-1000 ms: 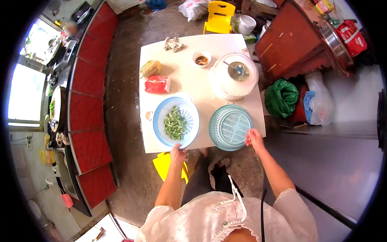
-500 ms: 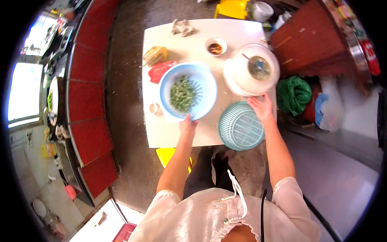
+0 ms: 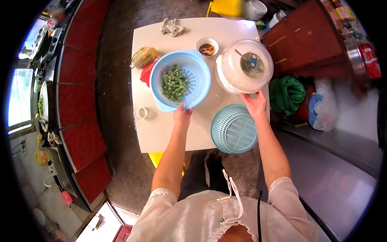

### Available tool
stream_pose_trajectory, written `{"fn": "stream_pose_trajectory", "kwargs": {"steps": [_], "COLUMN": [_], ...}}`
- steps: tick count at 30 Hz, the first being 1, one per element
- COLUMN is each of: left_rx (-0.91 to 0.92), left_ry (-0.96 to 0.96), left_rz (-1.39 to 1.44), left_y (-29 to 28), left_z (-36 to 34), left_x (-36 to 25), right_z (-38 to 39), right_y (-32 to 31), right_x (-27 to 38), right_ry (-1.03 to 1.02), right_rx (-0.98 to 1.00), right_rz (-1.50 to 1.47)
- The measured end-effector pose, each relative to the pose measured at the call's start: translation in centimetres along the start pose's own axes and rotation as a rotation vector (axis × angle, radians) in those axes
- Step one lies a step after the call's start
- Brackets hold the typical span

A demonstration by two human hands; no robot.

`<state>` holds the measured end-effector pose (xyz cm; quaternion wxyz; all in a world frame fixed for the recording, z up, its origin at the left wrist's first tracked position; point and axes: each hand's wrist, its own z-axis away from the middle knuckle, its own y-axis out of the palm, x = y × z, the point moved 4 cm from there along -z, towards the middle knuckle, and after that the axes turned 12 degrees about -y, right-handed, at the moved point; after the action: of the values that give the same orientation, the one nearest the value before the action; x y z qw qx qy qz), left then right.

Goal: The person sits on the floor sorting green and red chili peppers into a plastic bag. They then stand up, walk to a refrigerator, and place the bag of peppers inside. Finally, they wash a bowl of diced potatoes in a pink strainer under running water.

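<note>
My left hand (image 3: pixel 182 114) has its fingers closed on the near rim of a light blue plastic colander (image 3: pixel 200 66). Chopped green leaves (image 3: pixel 174 84) lie in the colander's left half. With my right hand (image 3: pixel 256 105) I grip the near edge of a round whitish tub (image 3: pixel 227 83), thumb and fingers apart along it; some fingertips are hidden under the edge. A see-through lid (image 3: pixel 262 51) with a blue part in its middle covers the tub. Below that hand, a teal slotted basket (image 3: pixel 234 130) sits at the table's near edge, touched by neither hand.
On the pale table (image 3: pixel 177 135) are a small bowl of brownish food (image 3: pixel 207 49), a crumpled cloth (image 3: pixel 172 27), a yellowish bundle (image 3: pixel 144 57), a red bag (image 3: pixel 146 74) and a small round cup (image 3: pixel 141 113). Red cabinets (image 3: pixel 82 103) stand left; a green bag (image 3: pixel 287 95) lies right.
My left hand has moved the colander farther away, and it now covers more of the red bag. The tub has shifted slightly away with my right hand. The teal basket stays put.
</note>
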<state>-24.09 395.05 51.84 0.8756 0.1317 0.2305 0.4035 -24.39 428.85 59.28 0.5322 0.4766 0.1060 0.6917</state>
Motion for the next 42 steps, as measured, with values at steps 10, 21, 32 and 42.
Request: {"fn": "stream_pose_trajectory", "kwargs": {"steps": [10, 21, 32, 42], "left_rx": [0.015, 0.036, 0.068, 0.549], "left_ry": [-0.009, -0.087, 0.234, 0.673], "left_rz": [0.039, -0.532, -1.347, -1.758], "left_y": [1.2, 1.9, 0.3, 10.2], "left_z": [-1.4, 3.6, 9.5, 24.6], "left_x": [0.7, 4.4, 16.2, 20.3], "right_z": [-2.1, -2.2, 9.8, 17.4], "right_y": [2.1, -4.2, -22.8, -18.7], "right_x": [-0.3, 2.8, 1.1, 10.5], "right_ry": [-0.024, -0.168, 0.153, -0.133], "right_rx": [0.002, -0.091, -0.497, -0.462], "right_rz": [0.004, 0.962, 0.828, 0.296]}}
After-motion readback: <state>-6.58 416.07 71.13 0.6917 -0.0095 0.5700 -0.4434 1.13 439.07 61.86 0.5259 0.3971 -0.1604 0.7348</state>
